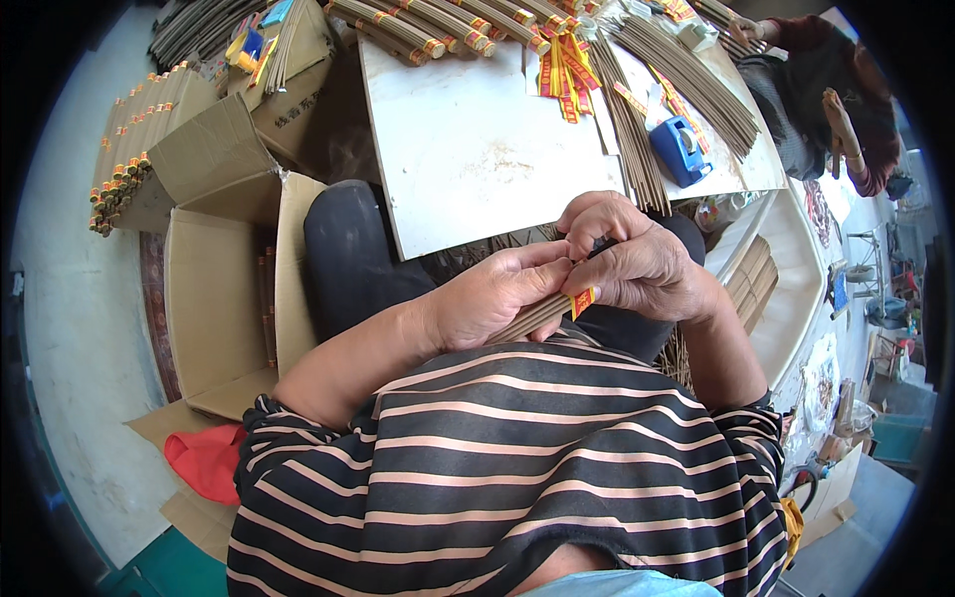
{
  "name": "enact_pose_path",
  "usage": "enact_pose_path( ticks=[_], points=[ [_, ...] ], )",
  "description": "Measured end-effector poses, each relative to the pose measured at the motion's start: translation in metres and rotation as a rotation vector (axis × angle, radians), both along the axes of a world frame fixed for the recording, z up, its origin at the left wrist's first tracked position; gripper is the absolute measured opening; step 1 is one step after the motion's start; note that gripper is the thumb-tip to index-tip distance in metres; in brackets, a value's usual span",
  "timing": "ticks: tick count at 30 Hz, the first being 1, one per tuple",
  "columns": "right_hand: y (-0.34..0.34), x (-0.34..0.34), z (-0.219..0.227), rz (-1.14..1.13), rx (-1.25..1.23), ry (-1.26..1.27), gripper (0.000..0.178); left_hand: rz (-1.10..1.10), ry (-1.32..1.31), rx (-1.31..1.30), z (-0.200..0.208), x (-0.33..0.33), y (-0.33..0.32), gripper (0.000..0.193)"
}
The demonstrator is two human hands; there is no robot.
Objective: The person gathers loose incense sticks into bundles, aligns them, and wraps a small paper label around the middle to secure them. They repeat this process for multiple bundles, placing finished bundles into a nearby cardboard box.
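My left hand (492, 296) is closed around a small bundle of brown incense sticks (529, 318), held low over my lap. At the end of that bundle my right hand (637, 261) pinches a red and yellow paper band (583, 302), part of which sticks out below my fingers. Both hands touch at the fingertips, so how far the band goes around the sticks is hidden. A white worktable (468, 149) lies just beyond my hands.
Banded incense bundles (438, 38) line the table's far edge, with loose paper bands (567, 75), loose sticks (686, 85) and a blue tape dispenser (680, 151) to the right. At my left stands an open cardboard box (214, 298). Another person's hand (841, 124) shows at far right.
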State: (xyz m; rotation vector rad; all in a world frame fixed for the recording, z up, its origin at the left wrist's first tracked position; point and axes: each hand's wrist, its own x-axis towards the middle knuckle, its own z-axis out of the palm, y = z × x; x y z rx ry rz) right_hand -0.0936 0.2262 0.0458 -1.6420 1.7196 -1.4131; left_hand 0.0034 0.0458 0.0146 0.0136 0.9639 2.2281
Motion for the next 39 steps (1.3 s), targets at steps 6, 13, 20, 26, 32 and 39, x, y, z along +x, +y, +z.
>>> enact_pose_path(
  ticks=[6,13,20,26,32,39],
  points=[
    [-0.004,-0.007,-0.012,0.118,-0.023,-0.345,0.010,0.050,-0.023,-0.031,0.009,0.000,0.002,0.043],
    [0.003,0.002,-0.012,-0.203,-0.274,-0.587,0.038,0.218,0.072,-0.329,0.021,0.004,-0.005,0.064],
    [-0.013,0.041,-0.014,-0.562,0.136,-0.686,0.030,0.416,0.263,-0.611,0.025,0.007,0.001,0.058],
    [-0.019,0.040,-0.032,-0.492,-0.024,-0.752,0.023,0.363,0.268,-0.538,0.024,0.004,-0.002,0.044],
    [-0.020,0.035,-0.041,-0.409,-0.115,-0.661,0.018,0.328,0.206,-0.478,0.027,0.003,-0.005,0.040],
    [-0.019,0.028,-0.044,-0.380,-0.136,-0.559,0.017,0.258,0.112,-0.361,0.025,-0.001,-0.008,0.038]
  ],
)
